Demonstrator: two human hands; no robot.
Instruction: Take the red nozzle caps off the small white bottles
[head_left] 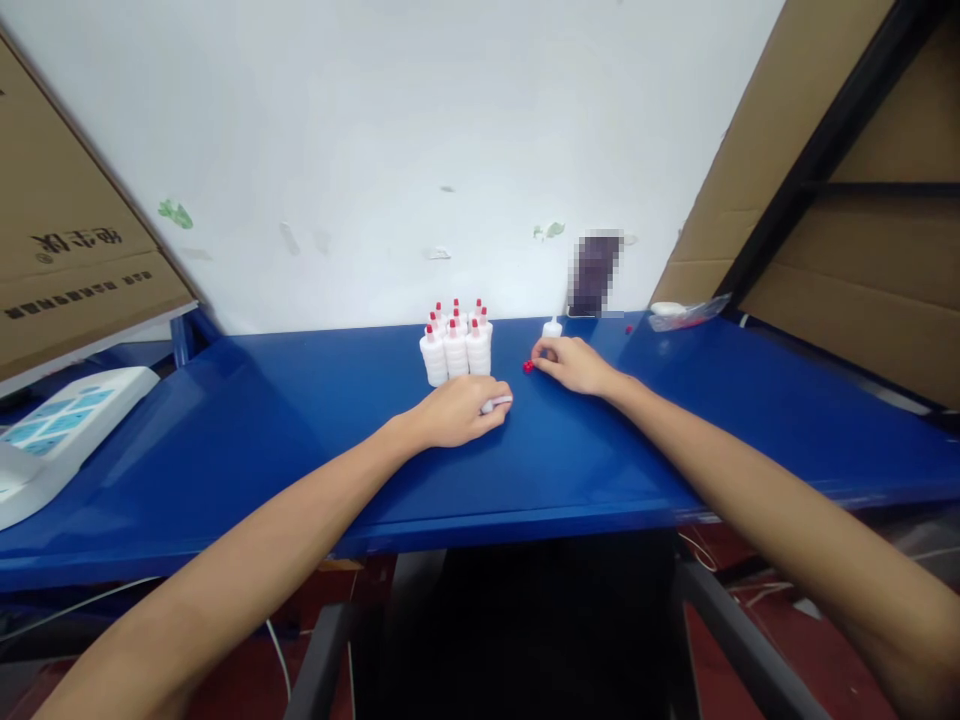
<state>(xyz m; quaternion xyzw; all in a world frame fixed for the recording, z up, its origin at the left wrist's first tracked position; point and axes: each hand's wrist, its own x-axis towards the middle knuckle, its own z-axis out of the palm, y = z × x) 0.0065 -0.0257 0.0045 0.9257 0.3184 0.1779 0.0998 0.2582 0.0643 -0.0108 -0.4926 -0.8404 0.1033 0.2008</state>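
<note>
My left hand rests on the blue table, fingers curled round a small white bottle lying on its side. My right hand lies farther right, fingers pinched at a small red cap on the table. Just behind my left hand stands a cluster of several white bottles with red caps. One white bottle without a cap stands behind my right hand.
A white electronic scale sits at the left edge. Cardboard boxes lean at left and cardboard at right behind a black frame. A clear bag and a stray red cap lie at the back right. White wall behind.
</note>
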